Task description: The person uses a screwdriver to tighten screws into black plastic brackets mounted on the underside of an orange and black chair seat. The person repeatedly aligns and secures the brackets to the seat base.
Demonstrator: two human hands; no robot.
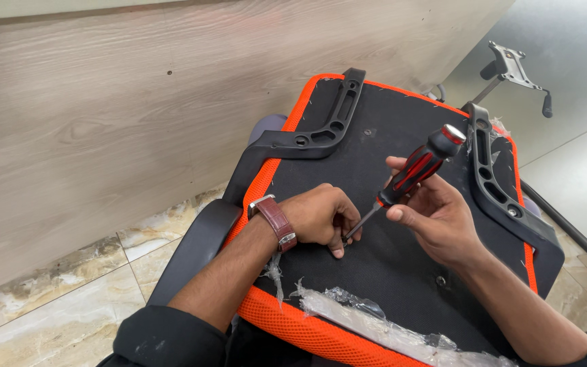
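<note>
An upturned office chair seat (402, 272), black underside with orange mesh edging, rests on the person's lap. Near its front edge the left hand (321, 217), its grip pinched around a small screw, steadies the tip of a red-and-black screwdriver (412, 173). The right hand (436, 217) grips the handle. Both armrest brackets (494, 183) sit in place; torn plastic wrap (375, 323) remains.

Right hand (436, 221) with red-black screwdriver (412, 173), left hand (324, 217) on chair seat underside (388, 272)
</note>
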